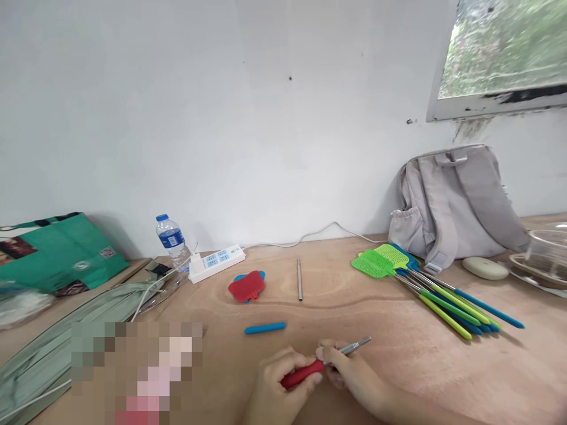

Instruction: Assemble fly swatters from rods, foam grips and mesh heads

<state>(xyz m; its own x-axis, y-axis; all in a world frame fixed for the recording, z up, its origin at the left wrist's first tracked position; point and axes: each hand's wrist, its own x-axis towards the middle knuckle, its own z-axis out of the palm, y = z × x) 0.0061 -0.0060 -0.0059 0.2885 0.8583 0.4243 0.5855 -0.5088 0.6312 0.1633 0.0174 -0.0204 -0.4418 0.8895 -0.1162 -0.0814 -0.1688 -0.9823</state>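
Observation:
Low in the middle, my left hand (279,383) is closed around a red handle (302,374). My right hand (354,372) pinches a silver telescopic metal rod (357,345) where it meets the handle; the rod points up to the right. Whether the rod sits fully in the handle is hidden by my fingers. A loose blue handle (264,328) lies just beyond my left hand. Farther back is a separate metal rod (300,280). Left of that rod, a red fly swatter head (247,287) rests on a blue one (261,274).
Several fly swatters (436,301) lie piled at right, near a grey backpack (460,200), a beige oval case (485,268) and a clear container (549,251). At left are a power strip (217,264), a water bottle (172,241), a green bag (84,254) and greenish fabric (101,304).

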